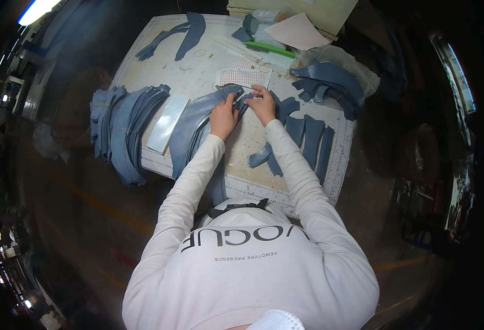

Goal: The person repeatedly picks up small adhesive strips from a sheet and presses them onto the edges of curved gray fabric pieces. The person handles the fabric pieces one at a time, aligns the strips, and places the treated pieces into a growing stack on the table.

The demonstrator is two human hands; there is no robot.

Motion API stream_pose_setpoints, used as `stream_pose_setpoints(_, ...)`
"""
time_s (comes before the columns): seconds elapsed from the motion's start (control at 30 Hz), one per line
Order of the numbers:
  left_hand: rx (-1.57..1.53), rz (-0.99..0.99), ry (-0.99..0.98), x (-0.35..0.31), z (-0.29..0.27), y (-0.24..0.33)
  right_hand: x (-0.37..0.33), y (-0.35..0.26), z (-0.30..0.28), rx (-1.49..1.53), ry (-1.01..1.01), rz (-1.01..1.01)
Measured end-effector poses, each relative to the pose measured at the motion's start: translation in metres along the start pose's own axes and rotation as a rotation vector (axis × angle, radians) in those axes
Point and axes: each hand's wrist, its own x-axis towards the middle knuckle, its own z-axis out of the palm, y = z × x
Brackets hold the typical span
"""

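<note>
Long curved blue-grey cut pieces [189, 124], leather-like, lie overlapped in front of me, slightly left of the table's middle. My left hand [224, 118] is closed with its fingertips on the upper end of these pieces. Just to its right, my right hand [264, 107] has bent fingers, thumb and fingertips at a narrow blue-grey strip [243, 104]. The two hands are close together but apart. Exactly how the fingertips grip is too small to make out fully. Above them lies a white sheet with rows of small red marks [236, 77].
A thick stack of blue-grey pieces [129, 126] hangs over the left table edge beside a pale striped strip [167, 124]. More pieces [310, 140] and a bundle [332, 82] lie right. At the back are a green bar [269, 49], clear plastic [352, 60] and pink paper [297, 30].
</note>
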Motion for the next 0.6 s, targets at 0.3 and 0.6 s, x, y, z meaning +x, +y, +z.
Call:
stream_pose_setpoints(0.3,0.029,0.026,0.007,-0.004,0.000,0.000,-0.009,-0.006,0.006,-0.062,0.009,-0.089)
stream_pose_setpoints(0.6,0.038,0.028,0.026,-0.003,0.003,-0.002,-0.016,-0.010,0.008,-0.196,0.035,-0.206)
